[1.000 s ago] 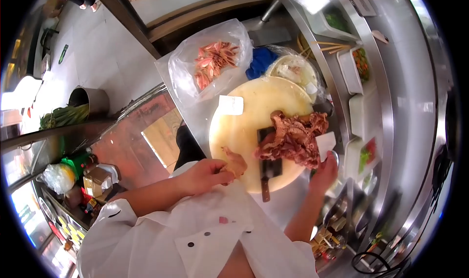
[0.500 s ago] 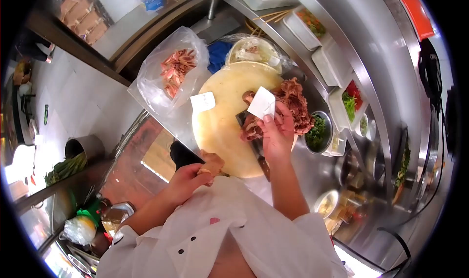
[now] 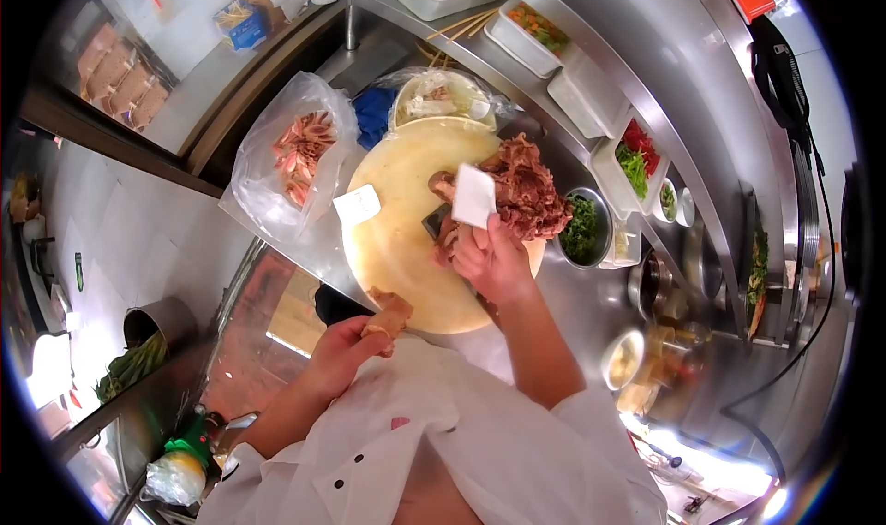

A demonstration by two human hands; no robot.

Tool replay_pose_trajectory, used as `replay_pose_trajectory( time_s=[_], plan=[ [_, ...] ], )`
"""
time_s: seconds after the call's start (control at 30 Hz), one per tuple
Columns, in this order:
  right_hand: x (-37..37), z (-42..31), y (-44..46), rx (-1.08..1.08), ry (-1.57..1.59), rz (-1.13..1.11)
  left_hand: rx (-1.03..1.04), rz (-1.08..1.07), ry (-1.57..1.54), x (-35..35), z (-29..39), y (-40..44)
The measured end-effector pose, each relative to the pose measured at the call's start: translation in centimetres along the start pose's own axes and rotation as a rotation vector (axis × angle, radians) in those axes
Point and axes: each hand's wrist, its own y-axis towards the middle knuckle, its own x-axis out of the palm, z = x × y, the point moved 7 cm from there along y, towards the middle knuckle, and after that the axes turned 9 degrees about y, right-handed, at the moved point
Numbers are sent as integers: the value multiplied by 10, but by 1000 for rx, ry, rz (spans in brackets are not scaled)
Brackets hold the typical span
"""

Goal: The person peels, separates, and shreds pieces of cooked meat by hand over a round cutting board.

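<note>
My left hand (image 3: 343, 348) is closed around a piece of light brown meat (image 3: 391, 311), just off the near edge of a round yellowish chopping board (image 3: 392, 239). Between the fingers of my right hand (image 3: 500, 265) is a white paper slip (image 3: 474, 196), held above the board. Right behind that slip, a heap of cooked reddish-brown meat (image 3: 524, 193) covers the board's right side. A dark blade (image 3: 434, 220), probably a cleaver's, shows partly beside the heap; my right hand hides much of it. A second paper slip (image 3: 357, 205) lies at the board's left edge.
Left of the board sits a clear plastic bag (image 3: 263, 161) of raw bony pieces. A tub (image 3: 401, 110) stands behind it. To the right are a metal bowl of chopped greens (image 3: 581, 230), a white container of red and green vegetables (image 3: 614, 179) and a steel shelf (image 3: 637, 82).
My right hand has turned, its fingers now curled lower beside the meat heap, still with the slip. The left hand keeps its piece of meat. The whole view has shifted slightly.
</note>
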Motion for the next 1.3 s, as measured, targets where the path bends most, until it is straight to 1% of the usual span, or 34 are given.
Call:
replay_pose_trajectory(
  time_s=[0.07, 0.17, 0.27, 0.37, 0.47, 0.6, 0.63, 0.73, 0.83, 0.9, 0.97, 1.07, 1.1, 1.2, 1.3],
  plan=[
    [4, 4, 1, -48, -150, 306, -7, 9, -7, -1, 1, -1],
    [11, -5, 6, -89, -213, 410, 2, 5, -9, -2, 5, -1],
    [4, -3, 11, -8, -72, 282, 12, 8, -14, -4, 4, -1],
    [10, -1, 15, -45, 13, 420, 12, 3, -19, -6, 2, 2],
    [-28, 8, 10, -72, 129, 511, 7, 9, -38, -5, 2, 4],
    [-24, 14, 8, -8, -162, 715, -13, 13, -45, -5, -3, 9],
    [-36, 18, 3, 62, -192, 694, -14, 10, -42, -4, -2, 9],
    [-29, 13, -6, -9, -358, 801, -17, 9, -33, -1, -2, 11],
    [-22, 3, -10, -101, -476, 812, -15, 2, -12, 3, 2, 14],
    [-21, -2, -9, -110, -485, 740, -2, -14, 6, 8, 10, 16],
    [-25, -8, -11, -108, -551, 756, 0, -27, 50, 9, 15, 17],
    [-44, -17, -18, -100, -737, 910, 5, -30, 49, 9, 12, 19],
    [-48, -18, -17, -112, -745, 915, 6, -29, 40, 8, 11, 20],
    [-53, -19, -15, -88, -795, 882, 35, -68, 21, 5, 3, 24],
    [-56, -14, -13, -60, -843, 828, 23, -56, 1, 0, -1, 25]
  ],
)
